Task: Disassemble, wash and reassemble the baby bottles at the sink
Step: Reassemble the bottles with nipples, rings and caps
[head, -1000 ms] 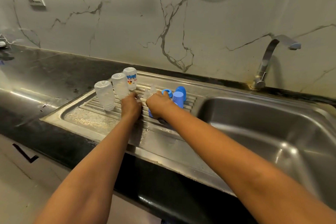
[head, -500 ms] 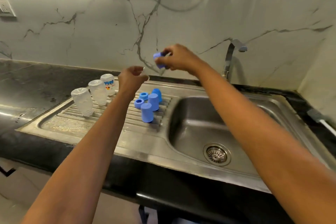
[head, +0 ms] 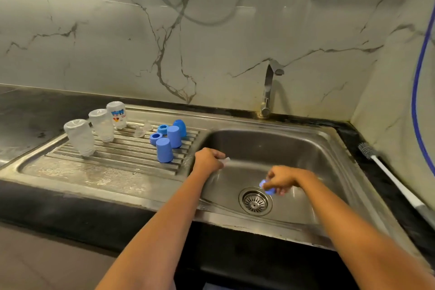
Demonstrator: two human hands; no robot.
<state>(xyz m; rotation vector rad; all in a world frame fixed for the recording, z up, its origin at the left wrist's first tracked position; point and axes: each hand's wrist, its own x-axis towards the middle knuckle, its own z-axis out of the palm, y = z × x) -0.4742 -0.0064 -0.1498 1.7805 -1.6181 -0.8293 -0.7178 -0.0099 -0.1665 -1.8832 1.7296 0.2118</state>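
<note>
Marble-veined wall, black stone desk point(head: 35, 113), steel sink point(head: 294, 148) let into it, ribbed drainboard point(head: 94, 172) on its left side. Tap point(head: 268, 92) at the back; I see no water running.

Right hand point(head: 282, 179): fingers point(head: 270, 176) pinch a blue ring point(head: 267, 189) low in the basin, just above and beside the drain point(head: 255, 201). The ring is half hidden, so I cannot tell which way its opening faces. Left hand point(head: 208, 160): fingers curled round a clear teat point(head: 224, 161) at the basin's left edge. Its visible end pokes out to the right, long axis roughly level. The two hands are apart.

Outward, on the drainboard: three blue caps point(head: 164, 149) stand open end down, two loose rings point(head: 155, 138) just behind them, two more teats point(head: 138, 133) sit base down, tips up. Further left, three bottles point(head: 101, 125) stand inverted, mouths on the ribs, long axes near upright. The nearest one leans, base tipped to the left. A bottle brush point(head: 388, 172) lies on the desk right of the sink, well apart.

My reading: disassembly is finished for all three sets, and the parts look washed and draining. Reassembly is not yet begun; no bottle carries a ring, teat or cap. I judge the held pair is either due a last rinse or the first to be joined.
</note>
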